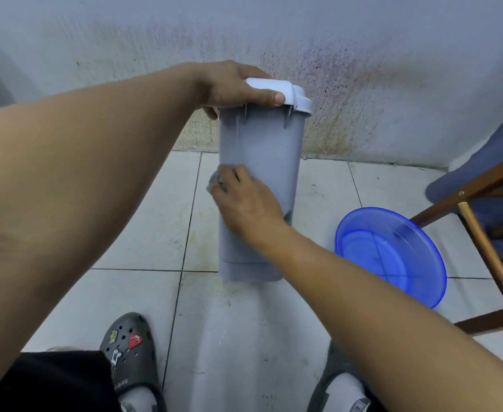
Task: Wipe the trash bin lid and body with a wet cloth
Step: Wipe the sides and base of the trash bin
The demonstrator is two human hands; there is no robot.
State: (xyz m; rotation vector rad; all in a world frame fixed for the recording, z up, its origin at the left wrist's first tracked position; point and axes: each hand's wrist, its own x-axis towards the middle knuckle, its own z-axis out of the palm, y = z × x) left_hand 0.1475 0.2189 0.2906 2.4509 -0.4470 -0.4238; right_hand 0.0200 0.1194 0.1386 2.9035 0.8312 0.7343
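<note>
A tall grey trash bin (262, 138) stands upright on the tiled floor against the wall, capped by a white lid (295, 95). My left hand (232, 84) grips the near left side of the lid, thumb curled along its front edge. My right hand (250, 200) presses a grey cloth (213, 182) against the bin's front face, about halfway up. Most of the cloth is hidden under my palm; a bunched end shows at the fingertips and a corner at the wrist.
A blue plastic basin (393, 254) with water sits on the floor right of the bin. A wooden chair frame (482, 233) with blue fabric stands at the far right. The stained wall (363, 84) is directly behind the bin. My feet in dark clogs (131, 352) are at the bottom.
</note>
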